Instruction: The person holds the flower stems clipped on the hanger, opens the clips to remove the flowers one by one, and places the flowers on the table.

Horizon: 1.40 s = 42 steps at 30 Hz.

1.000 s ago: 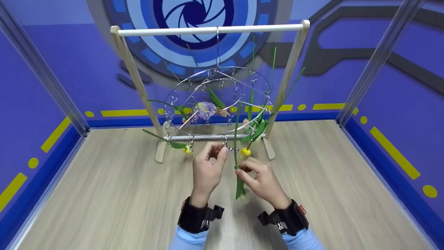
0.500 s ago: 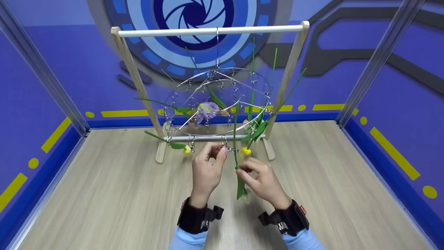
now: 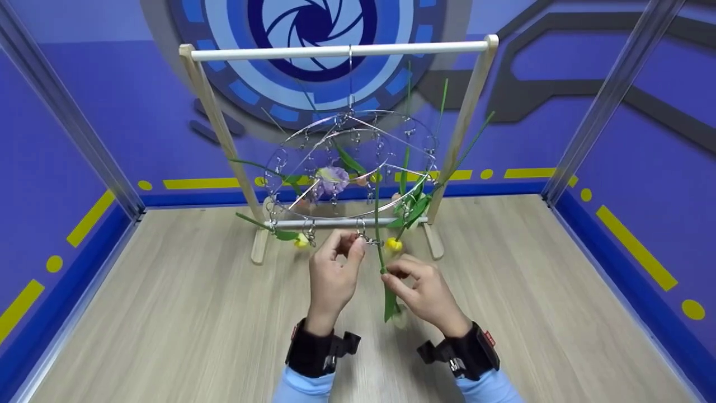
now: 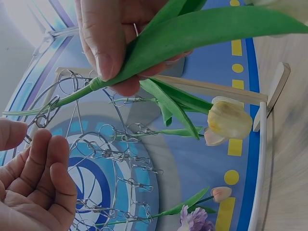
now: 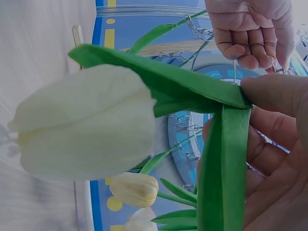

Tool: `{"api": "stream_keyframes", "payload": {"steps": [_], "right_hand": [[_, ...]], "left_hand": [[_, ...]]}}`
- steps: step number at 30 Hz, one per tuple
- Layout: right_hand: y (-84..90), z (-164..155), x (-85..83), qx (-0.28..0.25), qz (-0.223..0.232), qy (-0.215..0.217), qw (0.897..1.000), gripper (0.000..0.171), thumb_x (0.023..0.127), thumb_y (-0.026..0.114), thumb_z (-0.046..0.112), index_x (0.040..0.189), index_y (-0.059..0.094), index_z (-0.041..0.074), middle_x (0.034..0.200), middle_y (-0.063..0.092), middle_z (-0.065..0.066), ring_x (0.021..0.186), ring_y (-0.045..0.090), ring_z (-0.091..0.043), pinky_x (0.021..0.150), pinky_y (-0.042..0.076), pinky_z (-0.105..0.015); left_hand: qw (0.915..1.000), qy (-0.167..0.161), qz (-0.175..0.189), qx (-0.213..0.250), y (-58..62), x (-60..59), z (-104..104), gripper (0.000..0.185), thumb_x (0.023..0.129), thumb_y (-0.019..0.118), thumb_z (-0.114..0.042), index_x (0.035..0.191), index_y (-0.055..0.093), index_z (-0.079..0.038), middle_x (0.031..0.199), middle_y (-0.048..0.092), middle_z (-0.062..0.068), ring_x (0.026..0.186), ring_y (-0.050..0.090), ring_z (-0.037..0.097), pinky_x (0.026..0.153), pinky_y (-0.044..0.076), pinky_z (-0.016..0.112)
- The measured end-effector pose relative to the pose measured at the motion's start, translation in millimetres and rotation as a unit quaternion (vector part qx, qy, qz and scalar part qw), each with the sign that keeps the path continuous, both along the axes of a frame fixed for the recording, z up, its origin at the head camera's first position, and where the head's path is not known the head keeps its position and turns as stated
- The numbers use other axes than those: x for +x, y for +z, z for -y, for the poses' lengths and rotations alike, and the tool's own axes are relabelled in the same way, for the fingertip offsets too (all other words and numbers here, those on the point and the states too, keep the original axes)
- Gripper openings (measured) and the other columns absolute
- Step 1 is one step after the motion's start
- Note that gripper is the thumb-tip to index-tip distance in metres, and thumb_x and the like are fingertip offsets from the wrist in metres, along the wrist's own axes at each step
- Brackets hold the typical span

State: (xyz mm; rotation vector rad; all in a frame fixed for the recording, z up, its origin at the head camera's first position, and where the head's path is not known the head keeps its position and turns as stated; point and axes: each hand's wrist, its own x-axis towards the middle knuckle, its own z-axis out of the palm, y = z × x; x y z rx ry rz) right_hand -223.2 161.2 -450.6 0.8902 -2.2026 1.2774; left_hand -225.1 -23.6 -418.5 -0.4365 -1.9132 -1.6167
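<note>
My left hand pinches a metal clip at the front of a round wire hanger. My right hand holds a white artificial tulip by its green stem, between thumb and fingers where the leaves begin. Its bloom points down toward the table, and the stem rises past the hanger's front rim. In the left wrist view the stem crosses the clip's jaws. Long green leaves cover part of the right fingers there.
The hanger hooks onto a wooden rack. Upside-down flowers hang around it: a purple one, yellow tulips and pink buds. Several other clips dangle between them. Printed panels stand behind and at both sides of the table.
The tulip's stem top has tilted slightly left, bringing the stem across the clip's end. Both hands stay nearly where they were. The hung flowers sway a little.
</note>
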Motion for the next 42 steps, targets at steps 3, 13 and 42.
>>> {"api": "stream_keyframes", "payload": {"steps": [3,13,42], "right_hand": [[-0.2,-0.7,-0.5,0.002,0.006,0.001,1.000,0.007,0.094,0.073,0.001,0.095,0.075,0.008,0.090,0.071,0.000,0.077,0.064,-0.011,0.066,0.055,-0.028],[1.5,-2.1,-0.1,0.010,0.018,-0.009,1.000,0.009,0.091,0.074,0.000,0.092,0.075,0.008,0.087,0.069,0.003,0.074,0.061,-0.007,0.062,0.052,-0.025],[2.8,-4.0,-0.1,0.020,0.001,-0.019,1.000,0.005,0.092,0.073,0.002,0.094,0.075,0.007,0.089,0.072,-0.003,0.075,0.063,-0.008,0.064,0.053,-0.027]], "left_hand": [[1.0000,0.000,-0.001,0.001,-0.5,-0.6,0.2,0.006,0.099,0.067,-0.008,0.094,0.069,-0.005,0.077,0.066,0.004,0.071,0.060,0.014,0.069,0.050,0.027],[0.9997,0.010,-0.022,-0.002,-0.6,-0.7,0.1,0.006,0.098,0.067,-0.005,0.092,0.069,-0.005,0.077,0.065,0.004,0.071,0.059,0.015,0.068,0.050,0.026],[0.9991,0.024,-0.034,0.010,0.5,-0.6,2.8,0.005,0.097,0.067,-0.004,0.092,0.067,-0.004,0.076,0.063,0.003,0.070,0.058,0.013,0.066,0.049,0.026]]}}
